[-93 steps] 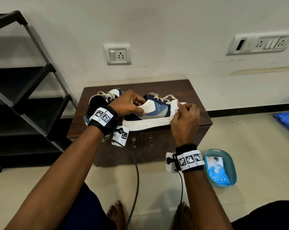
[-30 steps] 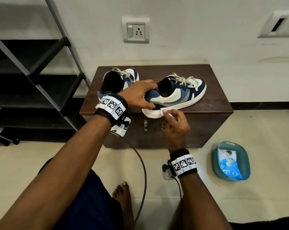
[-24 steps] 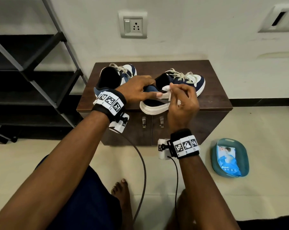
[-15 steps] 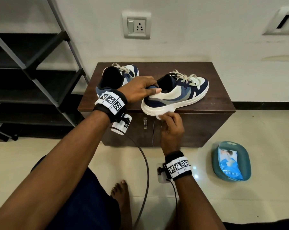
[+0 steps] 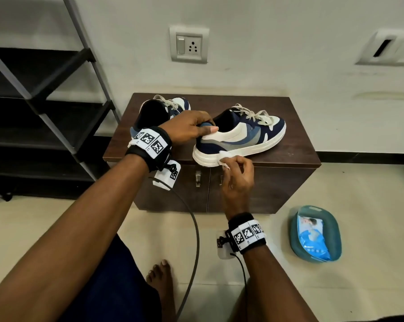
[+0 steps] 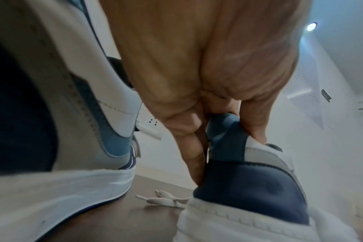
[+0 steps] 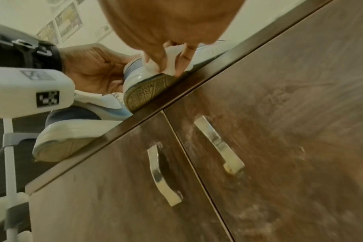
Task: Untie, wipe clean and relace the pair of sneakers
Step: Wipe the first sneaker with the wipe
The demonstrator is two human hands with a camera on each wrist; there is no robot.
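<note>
— Two sneakers sit on our dark wooden cabinet (image 5: 296, 149); which one are we working on?

— We have the right sneaker (image 5: 242, 135), angled with its toe toward the wall and its heel overhanging the cabinet's front edge. Our left hand (image 5: 187, 131) grips the heel collar, thumb outside and fingers tucked inside.

— And the other hand?

— Our right hand (image 5: 238, 175) pinches a white wipe (image 5: 225, 156) with curled fingers and presses it on the white midsole near the heel.

— Where's the second shoe?

— We see the left sneaker (image 5: 156, 112) just behind our left wrist, laces loose. A teal tub (image 5: 293, 231) of wipes sits on the floor, well apart.
</note>
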